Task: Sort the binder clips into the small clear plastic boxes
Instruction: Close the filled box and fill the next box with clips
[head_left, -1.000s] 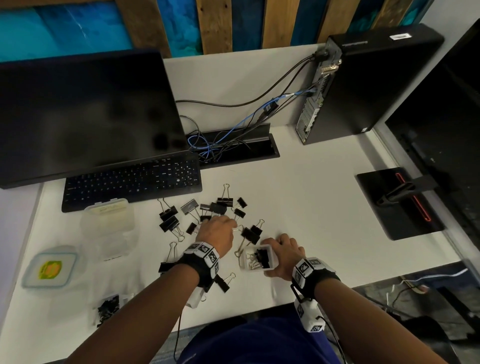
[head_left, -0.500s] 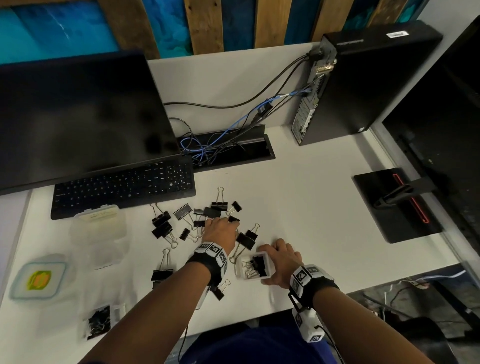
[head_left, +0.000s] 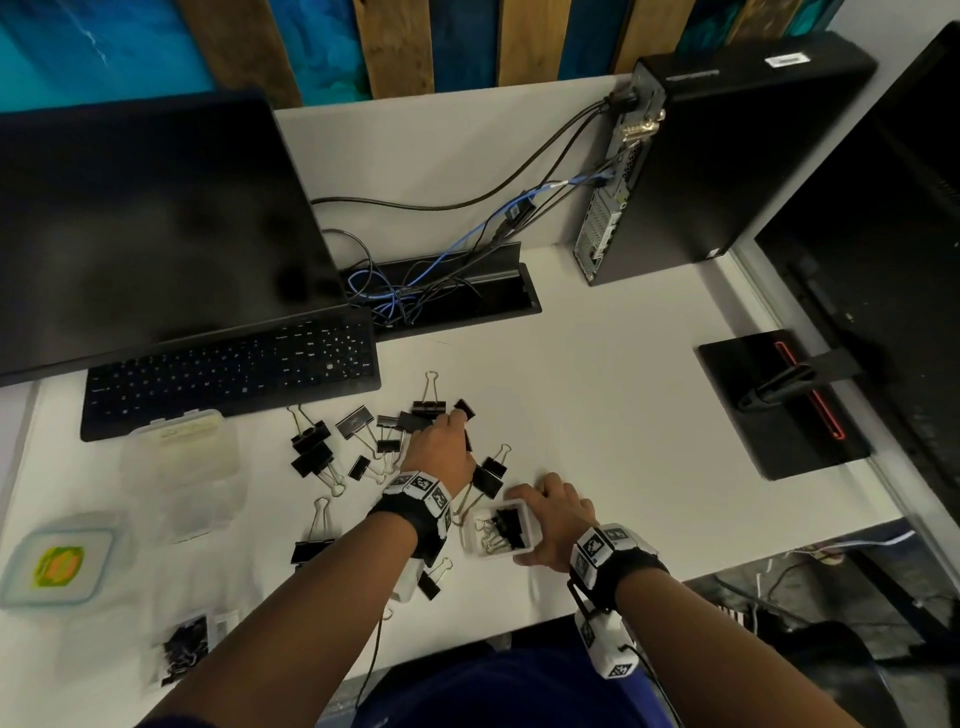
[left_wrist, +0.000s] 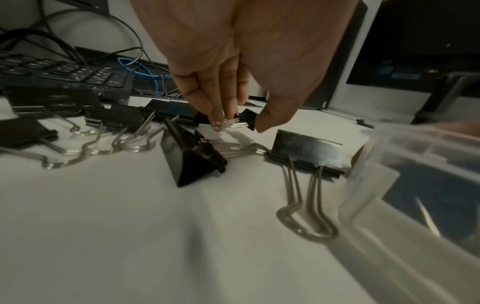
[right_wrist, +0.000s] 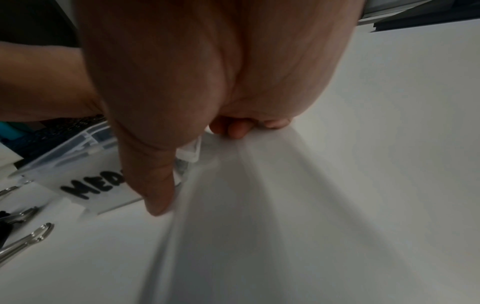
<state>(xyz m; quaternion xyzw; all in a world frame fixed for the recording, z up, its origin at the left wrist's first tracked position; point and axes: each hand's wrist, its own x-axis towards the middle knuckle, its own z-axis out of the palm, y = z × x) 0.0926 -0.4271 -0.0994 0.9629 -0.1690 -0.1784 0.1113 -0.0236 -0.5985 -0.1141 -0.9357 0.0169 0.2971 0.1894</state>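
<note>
Clear plastic box sits nearest you on the white desk; your right hand grips it, thumb on the near wall and fingers curled over the far side. In the right wrist view the thumb covers part of a black marker label on the box reading "MED". Several black clips lie inside it, wire handles showing.

Just left of the box, one clip lies with its handles reaching toward the box rim; the left wrist view shows this clip just beside the box wall.

Your left hand reaches past it into the loose pile. The left wrist view shows the fingertips and thumb pinching the wire handles of a small clip at the desk surface; whether it is lifted off the desk, you cannot tell. A tipped clip stands just nearer the camera.

Left of your forearm: one more clip, a lidded box, a tub with a yellow-green label, and a small box holding tiny black clips.

Farther back: keyboard, dark monitor, cable tray, PC tower.
</note>
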